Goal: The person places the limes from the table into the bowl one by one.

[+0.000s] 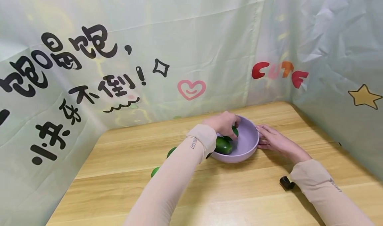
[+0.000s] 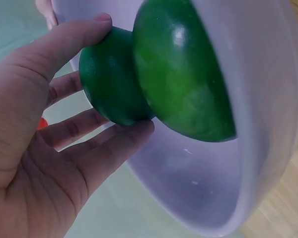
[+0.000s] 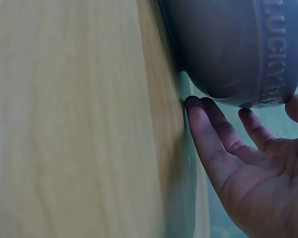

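Observation:
The left hand (image 1: 222, 123) reaches into a light purple bowl (image 1: 246, 138). Its thumb and fingertips grip a smooth dark green lime (image 2: 111, 74) from opposite sides. A second green lime (image 2: 181, 74) lies in the bowl, beside the held one and nearer the wrist camera. At the bowl's right side is the right hand (image 1: 276, 141), fingers fairly straight. In the right wrist view, its fingertips (image 3: 246, 116) and thumb touch the bowl's outer wall, which carries raised lettering.
Two more green things (image 1: 155, 171) on the wooden table (image 1: 119, 186) are partly hidden behind the left sleeve. A small black object (image 1: 286, 183) lies near the right sleeve. Printed cloth walls (image 1: 191, 46) rise behind the table and at its sides.

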The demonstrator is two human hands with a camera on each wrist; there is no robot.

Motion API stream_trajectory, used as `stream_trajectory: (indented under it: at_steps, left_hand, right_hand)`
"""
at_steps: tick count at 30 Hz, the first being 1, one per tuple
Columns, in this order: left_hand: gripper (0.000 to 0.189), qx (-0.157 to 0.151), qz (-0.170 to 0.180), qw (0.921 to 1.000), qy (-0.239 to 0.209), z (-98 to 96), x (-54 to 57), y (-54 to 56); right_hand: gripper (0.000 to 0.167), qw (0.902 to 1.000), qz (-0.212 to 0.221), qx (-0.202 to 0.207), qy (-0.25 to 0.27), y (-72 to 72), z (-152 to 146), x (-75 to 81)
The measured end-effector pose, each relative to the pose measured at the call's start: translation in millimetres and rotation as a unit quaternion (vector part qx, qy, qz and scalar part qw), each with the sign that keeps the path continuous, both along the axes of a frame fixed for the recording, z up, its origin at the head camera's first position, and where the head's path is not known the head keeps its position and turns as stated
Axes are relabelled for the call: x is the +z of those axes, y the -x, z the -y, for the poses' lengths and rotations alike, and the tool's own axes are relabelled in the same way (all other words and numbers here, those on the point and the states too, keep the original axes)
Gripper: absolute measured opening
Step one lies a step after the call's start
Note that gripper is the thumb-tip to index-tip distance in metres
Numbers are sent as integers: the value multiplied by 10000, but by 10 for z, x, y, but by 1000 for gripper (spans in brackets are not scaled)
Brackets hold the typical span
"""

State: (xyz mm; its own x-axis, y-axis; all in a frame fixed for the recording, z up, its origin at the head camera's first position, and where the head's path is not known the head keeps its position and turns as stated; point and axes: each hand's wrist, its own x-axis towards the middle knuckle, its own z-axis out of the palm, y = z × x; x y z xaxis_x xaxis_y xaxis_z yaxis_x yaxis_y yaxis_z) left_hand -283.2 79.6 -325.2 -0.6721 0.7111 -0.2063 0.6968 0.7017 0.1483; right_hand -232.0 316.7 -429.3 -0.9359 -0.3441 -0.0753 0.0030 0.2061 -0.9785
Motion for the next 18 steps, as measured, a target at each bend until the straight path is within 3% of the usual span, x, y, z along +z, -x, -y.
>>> stream_trajectory:
  at_steps: [9, 18]
  left_hand:
    - [37, -18, -111, 9997, 239, -32, -66, -19]
    - [34, -153, 28, 9992, 379, -34, -110, -23]
  right_hand:
    - [55, 10000, 43, -64, -35, -3, 1, 1]
    - [57, 10000, 38, -75, -13, -13, 9, 0]
